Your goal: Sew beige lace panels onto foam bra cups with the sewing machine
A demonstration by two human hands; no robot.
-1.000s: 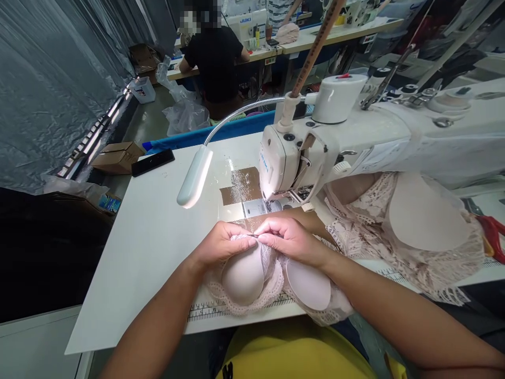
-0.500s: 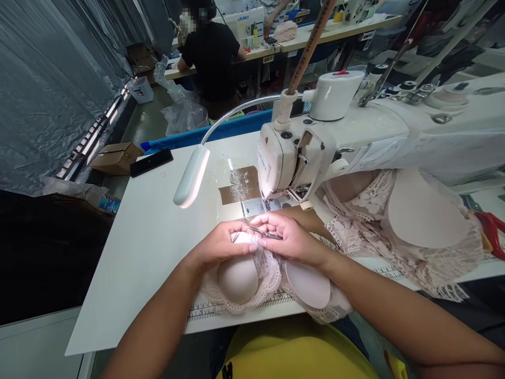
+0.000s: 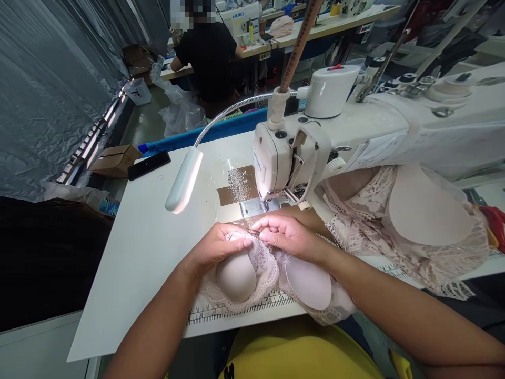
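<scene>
A pale pink lace bra (image 3: 265,266) with two moulded cups lies at the table's front edge, below the sewing machine's needle area. My left hand (image 3: 219,246) is closed on the upper edge of its left cup, thumb on top. My right hand (image 3: 290,238) pinches a slim, pointed metal tool (image 3: 254,231) against the lace between the cups. The tool's tip is close to my left fingertips; its exact kind is hard to make out. Behind my hands stands the white sewing machine (image 3: 276,158), its needle and presser foot just beyond my fingers.
More lace bras (image 3: 426,210) are piled at the right beneath the machine arm, beside a red-handled item (image 3: 495,223). A gooseneck lamp (image 3: 184,179) hangs over the white table (image 3: 145,252). A phone (image 3: 149,165) lies at the back left. A co-worker (image 3: 209,58) sits beyond.
My right fingers have shifted slightly and now cover more of the metal tool. My left thumb has moved a little left on the cup. The camera view has shifted slightly.
</scene>
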